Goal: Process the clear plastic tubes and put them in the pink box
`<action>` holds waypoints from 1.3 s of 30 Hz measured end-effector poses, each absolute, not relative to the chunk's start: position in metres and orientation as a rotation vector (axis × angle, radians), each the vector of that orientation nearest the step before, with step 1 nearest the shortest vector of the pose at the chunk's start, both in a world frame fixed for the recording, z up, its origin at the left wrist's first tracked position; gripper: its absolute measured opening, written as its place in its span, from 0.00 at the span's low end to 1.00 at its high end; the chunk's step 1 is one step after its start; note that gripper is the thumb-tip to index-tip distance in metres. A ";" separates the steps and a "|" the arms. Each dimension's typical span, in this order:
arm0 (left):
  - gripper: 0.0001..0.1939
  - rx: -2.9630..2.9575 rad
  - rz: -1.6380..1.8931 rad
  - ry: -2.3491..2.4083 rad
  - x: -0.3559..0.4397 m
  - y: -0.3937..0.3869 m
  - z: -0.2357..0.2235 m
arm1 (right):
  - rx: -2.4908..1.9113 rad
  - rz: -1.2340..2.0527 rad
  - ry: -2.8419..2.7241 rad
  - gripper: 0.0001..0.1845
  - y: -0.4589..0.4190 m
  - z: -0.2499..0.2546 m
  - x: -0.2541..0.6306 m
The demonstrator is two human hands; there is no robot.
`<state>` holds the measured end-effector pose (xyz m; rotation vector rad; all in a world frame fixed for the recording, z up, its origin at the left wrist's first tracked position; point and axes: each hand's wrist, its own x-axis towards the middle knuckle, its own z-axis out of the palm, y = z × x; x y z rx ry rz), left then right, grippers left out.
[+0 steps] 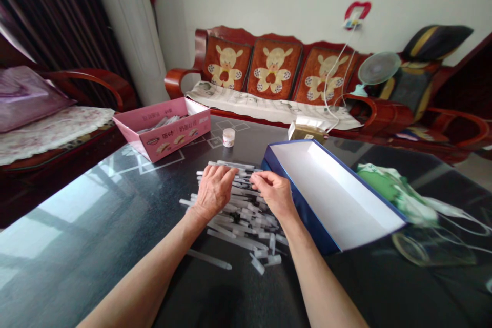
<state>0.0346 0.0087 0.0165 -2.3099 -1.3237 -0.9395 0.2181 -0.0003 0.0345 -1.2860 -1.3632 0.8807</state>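
A loose pile of whitish, translucent pen parts (246, 210), barrels and short caps with some dark bits, lies on the dark glossy table. Above its far left side, my left hand (214, 187) is closed, back upward, fingers curled over what looks like a pen, mostly covered by the hand. Close to its right, my right hand (273, 193) pinches with thumb and forefinger; whatever is between the fingertips is too small to make out. The two hands' fingertips face each other with a narrow gap. Several short caps (265, 259) lie at the pile's near end.
Right of the pile stands a blue box (300, 205) with a white inside. A pink box (172, 136) holding more pens stands at the back left. Nearby are a small white tub (228, 137), a tissue pack (306, 130) and a green-white bag (395, 189). Behind is a wooden sofa (180, 80).
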 end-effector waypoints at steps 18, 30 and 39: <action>0.11 -2.108 -1.266 -1.364 0.025 0.013 0.019 | -1.690 0.441 -1.494 0.14 0.009 0.019 0.235; 0.12 -2.153 -2.876 -1.492 0.047 0.006 0.039 | -1.301 0.955 -1.331 0.21 0.002 0.027 0.219; 0.15 -2.052 -2.712 -1.820 0.043 0.010 0.029 | -1.045 1.273 -0.804 0.17 0.004 0.034 0.218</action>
